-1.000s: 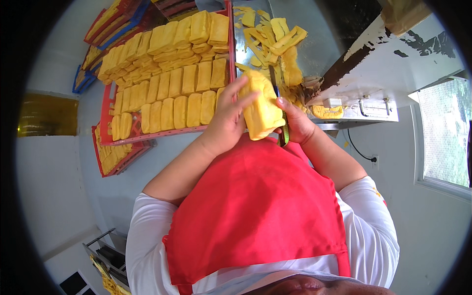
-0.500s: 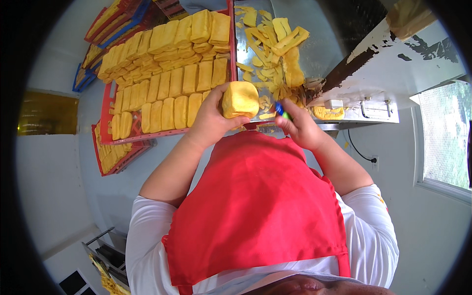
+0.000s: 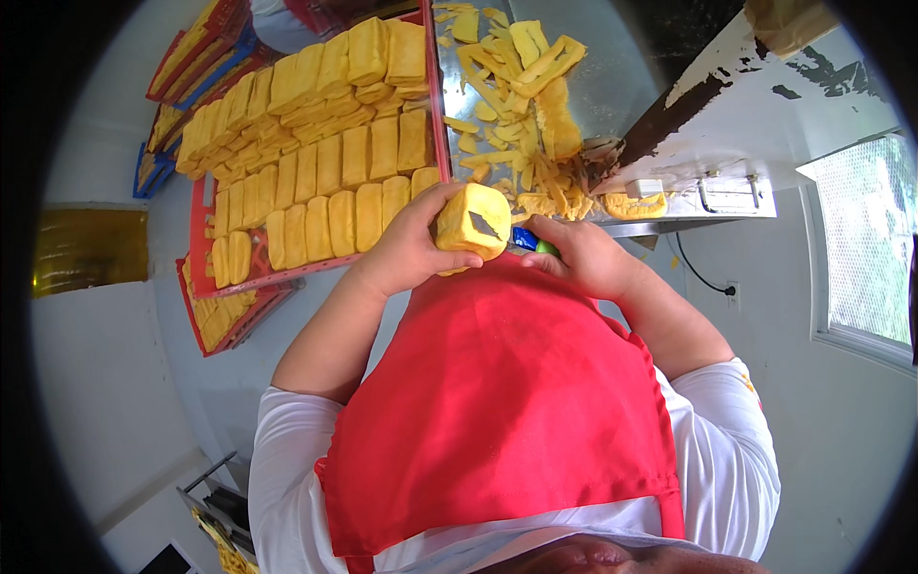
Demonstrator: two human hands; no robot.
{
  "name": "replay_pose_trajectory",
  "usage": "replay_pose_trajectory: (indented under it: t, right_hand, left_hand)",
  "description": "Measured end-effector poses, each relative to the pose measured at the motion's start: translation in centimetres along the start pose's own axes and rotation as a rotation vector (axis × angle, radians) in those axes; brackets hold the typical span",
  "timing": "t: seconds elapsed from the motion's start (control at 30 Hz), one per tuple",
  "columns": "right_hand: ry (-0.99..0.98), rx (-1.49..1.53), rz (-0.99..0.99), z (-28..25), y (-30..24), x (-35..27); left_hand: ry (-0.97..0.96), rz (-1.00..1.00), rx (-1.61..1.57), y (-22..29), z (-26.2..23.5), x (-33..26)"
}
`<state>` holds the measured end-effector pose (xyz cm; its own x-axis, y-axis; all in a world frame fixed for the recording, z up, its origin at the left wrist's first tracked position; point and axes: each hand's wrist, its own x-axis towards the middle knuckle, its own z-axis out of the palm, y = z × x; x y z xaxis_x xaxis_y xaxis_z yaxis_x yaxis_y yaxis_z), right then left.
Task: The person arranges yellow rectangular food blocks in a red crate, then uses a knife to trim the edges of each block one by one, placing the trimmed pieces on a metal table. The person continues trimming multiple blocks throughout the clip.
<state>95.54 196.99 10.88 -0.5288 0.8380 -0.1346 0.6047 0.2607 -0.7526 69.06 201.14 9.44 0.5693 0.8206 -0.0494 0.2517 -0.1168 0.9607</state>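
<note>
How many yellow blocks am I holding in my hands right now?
1. The yellow block is in your left hand. Your right hand grips a blue-and-green handle. Something behind the block may be hidden from this view.

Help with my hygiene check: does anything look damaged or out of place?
Yes. The white housing at upper right looks damaged: its coating is peeling, leaving ragged dark patches. Yellow scraps lie loose across the metal table beside it, heaped untidily rather than contained.
</note>
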Motion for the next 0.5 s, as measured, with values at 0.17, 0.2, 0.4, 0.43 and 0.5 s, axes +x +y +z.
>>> replay_pose_trajectory:
  t: [0.17,0.2,0.4,0.43,0.5]
  right_hand:
    - [0.065,0.143,0.133,2.3,2.9,0.6]
    - [0.092,0.188,0.194,2.9,3.9,0.8]
    - [-0.06,0.203,0.533,3.6,10.2,0.4]
    - [-0.04,0.264,0.573,4.0,10.4,0.5]
    - [-0.009,0.378,0.645,4.9,10.5,1.2]
  left_hand:
    - [-0.101,-0.069,0.016,-0.3,0.3,0.4]
    - [-0.159,-0.02,0.098,-0.1,0.2,0.5]
    - [-0.099,-0.109,0.145,-0.3,-1.1,0.6]
    - [-0.082,-0.12,0.111,-0.3,-1.7,0.3]
    - [-0.031,-0.14,0.043,-0.5,-3.2,-0.7]
